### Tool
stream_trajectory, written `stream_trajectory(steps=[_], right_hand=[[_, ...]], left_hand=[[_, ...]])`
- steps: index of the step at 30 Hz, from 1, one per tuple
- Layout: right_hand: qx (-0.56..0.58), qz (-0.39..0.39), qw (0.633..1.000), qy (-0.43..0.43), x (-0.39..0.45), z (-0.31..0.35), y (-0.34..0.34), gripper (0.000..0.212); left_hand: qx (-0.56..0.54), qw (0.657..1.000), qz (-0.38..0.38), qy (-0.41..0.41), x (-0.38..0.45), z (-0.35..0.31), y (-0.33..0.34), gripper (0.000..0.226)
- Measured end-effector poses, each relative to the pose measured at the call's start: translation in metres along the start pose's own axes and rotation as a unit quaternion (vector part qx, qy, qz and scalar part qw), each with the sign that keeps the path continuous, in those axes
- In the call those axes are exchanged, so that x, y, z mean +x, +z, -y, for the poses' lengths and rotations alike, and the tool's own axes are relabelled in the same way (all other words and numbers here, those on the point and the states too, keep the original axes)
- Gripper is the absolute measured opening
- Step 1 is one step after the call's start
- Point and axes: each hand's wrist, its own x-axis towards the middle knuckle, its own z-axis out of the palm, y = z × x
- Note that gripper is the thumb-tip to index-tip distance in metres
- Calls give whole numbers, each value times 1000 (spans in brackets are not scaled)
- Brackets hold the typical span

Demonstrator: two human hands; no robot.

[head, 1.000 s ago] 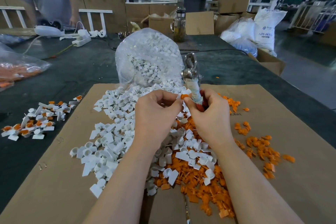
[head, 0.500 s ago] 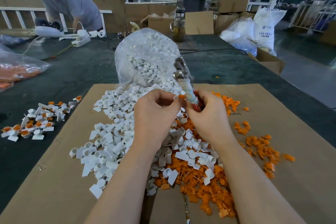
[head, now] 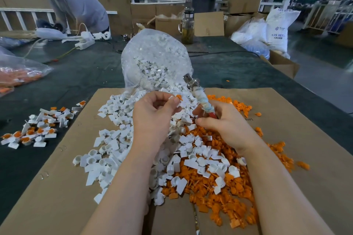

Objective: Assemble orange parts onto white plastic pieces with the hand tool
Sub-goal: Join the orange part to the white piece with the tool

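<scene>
Cardboard covers the near part of a dark desk and carries a heap of white pieces beside a heap of orange parts. Above them the left hand pinches a white piece with an orange part in its fingers. The right hand has its fingers curled round the tool, metal head pointing up and away. A clear bag spills white pieces behind; finished pieces lie on the desk at left.
</scene>
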Motion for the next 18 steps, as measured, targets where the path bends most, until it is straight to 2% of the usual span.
stream_trajectory(steps=[6,13,18], right_hand=[[-51,59,997,9,-2,0,-3,22],[-74,90,993,22,-3,3,-3,28],[-98,86,991,7,-2,2,-2,17]], left_hand=[[-25,1000,-1,1,3,1,-2,14],[-29,1000,7,10,4,0,-3,16],[-38,999,13,12,4,-1,-3,17]])
